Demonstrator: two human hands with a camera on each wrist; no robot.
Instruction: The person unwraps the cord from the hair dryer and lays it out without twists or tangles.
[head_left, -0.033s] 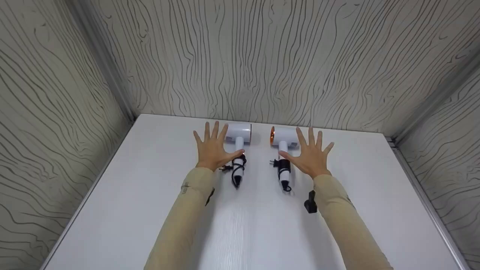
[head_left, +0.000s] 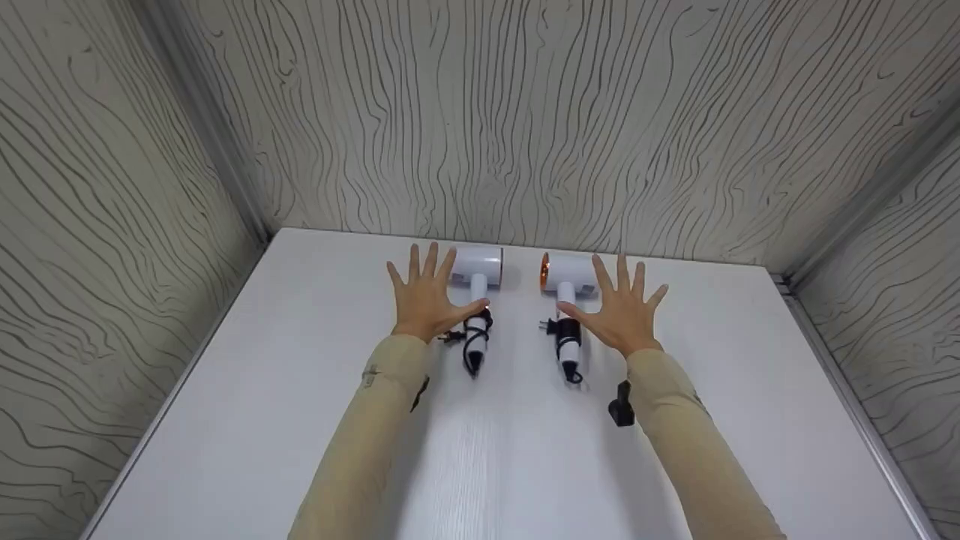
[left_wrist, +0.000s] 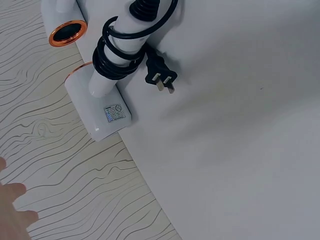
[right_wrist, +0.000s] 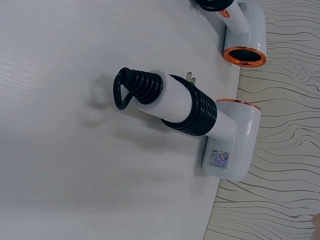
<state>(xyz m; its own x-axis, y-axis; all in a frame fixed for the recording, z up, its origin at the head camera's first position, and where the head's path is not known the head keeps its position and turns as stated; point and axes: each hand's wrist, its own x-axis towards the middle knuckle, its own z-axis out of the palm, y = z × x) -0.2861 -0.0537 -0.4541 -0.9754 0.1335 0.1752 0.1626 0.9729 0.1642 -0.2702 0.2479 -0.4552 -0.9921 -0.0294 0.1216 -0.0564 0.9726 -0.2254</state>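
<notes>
Two white hair dryers lie on a white table near its far edge. Around the handle of the left hair dryer winds a black cord, its two-pin plug sticking out. The right hair dryer shows an orange rim, and its black cord is also wrapped round the handle. My left hand is spread wide, its thumb overlapping the left handle in the head view. The right hand mirrors it by the other dryer. Neither hand holds anything; in both wrist views the visible fingertips are apart from the dryers.
Wood-grain panels rise behind the table and on both sides, with grey metal strips at the corners. A black object shows beside the right cuff.
</notes>
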